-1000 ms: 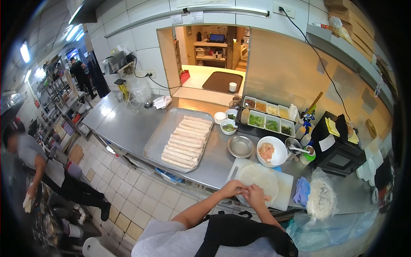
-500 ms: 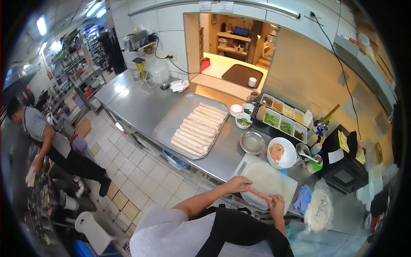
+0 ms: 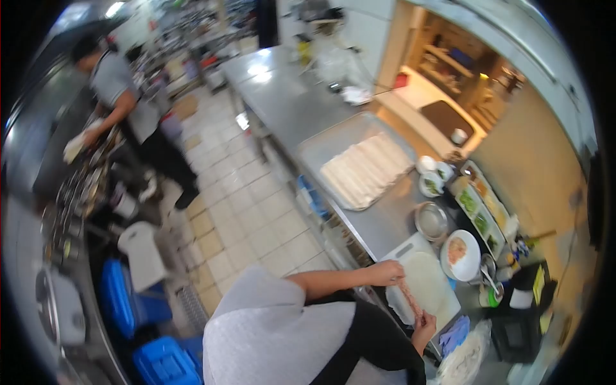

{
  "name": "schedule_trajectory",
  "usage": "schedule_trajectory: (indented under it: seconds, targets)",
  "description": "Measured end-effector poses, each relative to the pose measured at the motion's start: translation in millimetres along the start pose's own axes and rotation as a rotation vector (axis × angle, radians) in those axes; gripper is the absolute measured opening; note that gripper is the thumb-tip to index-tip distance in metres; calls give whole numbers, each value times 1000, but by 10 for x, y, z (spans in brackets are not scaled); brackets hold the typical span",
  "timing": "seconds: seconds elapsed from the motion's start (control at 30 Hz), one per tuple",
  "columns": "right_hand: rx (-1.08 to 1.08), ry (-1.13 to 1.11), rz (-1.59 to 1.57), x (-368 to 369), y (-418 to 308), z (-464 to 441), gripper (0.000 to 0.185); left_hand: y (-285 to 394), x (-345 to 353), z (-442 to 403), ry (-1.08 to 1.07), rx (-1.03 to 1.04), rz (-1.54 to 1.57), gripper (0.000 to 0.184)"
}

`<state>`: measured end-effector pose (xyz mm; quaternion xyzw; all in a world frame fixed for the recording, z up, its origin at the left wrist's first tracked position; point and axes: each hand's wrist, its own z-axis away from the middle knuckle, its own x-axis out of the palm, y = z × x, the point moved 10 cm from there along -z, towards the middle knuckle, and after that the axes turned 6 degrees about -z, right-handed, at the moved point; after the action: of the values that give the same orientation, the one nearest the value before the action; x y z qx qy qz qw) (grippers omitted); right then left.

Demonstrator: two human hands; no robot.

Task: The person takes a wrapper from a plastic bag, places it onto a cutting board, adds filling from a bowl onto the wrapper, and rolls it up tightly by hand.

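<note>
A long strip of pinkish minced meat [image 3: 409,295] stretches between my two hands above the cutting board. The fingers of my left hand [image 3: 387,273] are closed on its far end, and those of my right hand [image 3: 423,328] pinch its near end. Under the strip, a round pale wrapper sheet [image 3: 423,274] lies on the white cutting board [image 3: 445,307]. Just beyond the board, a white bowl [image 3: 471,262] holds more minced meat [image 3: 457,250]. A metal bowl [image 3: 431,221] stands beside it.
A metal tray [image 3: 319,142] of pale rolls [image 3: 367,168] lies farther along the steel counter [image 3: 276,96]. Topping containers [image 3: 478,208] line the wall side. A blue glove [image 3: 454,335] and plastic bag [image 3: 467,357] sit by the board. Another person [image 3: 131,109] works at left.
My view has swung left and tilted, so the counter appears farther right and the image is blurrier. Both hands still hold the meat strip above the board.
</note>
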<state>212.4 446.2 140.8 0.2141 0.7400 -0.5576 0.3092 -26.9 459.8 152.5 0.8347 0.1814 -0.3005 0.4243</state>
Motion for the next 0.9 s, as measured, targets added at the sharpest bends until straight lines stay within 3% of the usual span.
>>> schedule_trajectory:
  seconds: [0.1, 0.2, 0.4, 0.53, 0.6, 0.7, 0.73, 0.83, 0.9]
  targets:
    - [4, -60, 2, 42, 12, 3, 34, -64, 139, -3, -66, -88, -26, 18]
    - [146, 7, -129, -45, 270, 52, 40, -67, 140, 23, -70, -181, -17, 18]
    - [19, -36, 8, 0, 50, 0, 37, -168, 252, 22, 19, -268, 5, 17]
    - [45, -71, -15, -17, 2, -10, 35, -91, 316, 12, 3, -280, -20, 16]
    - [85, -44, -22, -100, -23, 13, 35, -149, 246, 70, 86, -380, 41, 19]
    - [-42, 43, 26, -174, -249, 20, 37, -35, 104, 82, 145, -362, 1, 21]
    - [-110, 79, 3, -188, -384, -13, 31, 11, 176, 80, 123, -339, 10, 21]
    - [0, 64, -201, -55, 1, -71, 20, 63, 229, -54, 83, -249, -32, 25]
    - [33, 176, -251, -174, -61, -41, 12, 154, 260, -111, 7, -219, -47, 28]
